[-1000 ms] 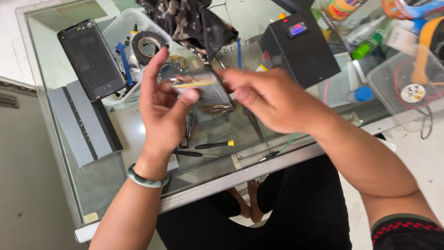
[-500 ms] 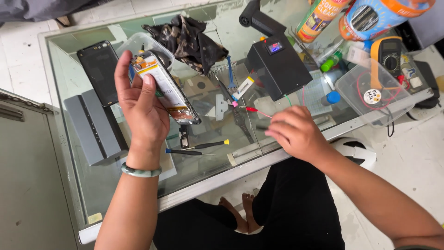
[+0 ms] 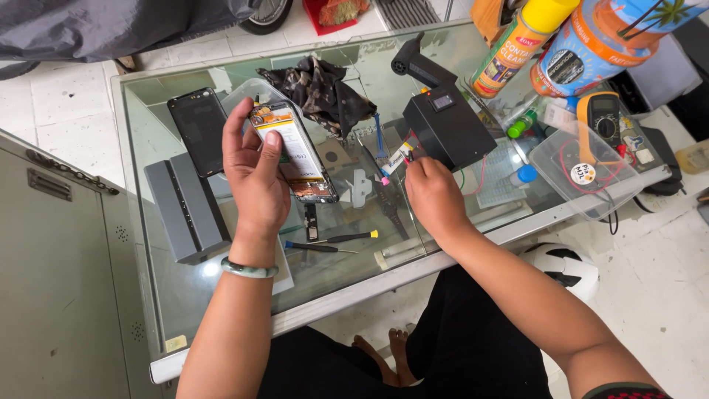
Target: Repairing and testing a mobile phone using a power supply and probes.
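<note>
Opened phone gripped in left hand, right hand pinching small tube, multimeter in clear tub

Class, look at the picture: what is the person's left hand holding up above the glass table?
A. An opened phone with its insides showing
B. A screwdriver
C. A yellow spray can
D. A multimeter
A: the left hand grips the opened phone, whose white battery faces the camera, while the screwdriver lies on the glass table.
</note>
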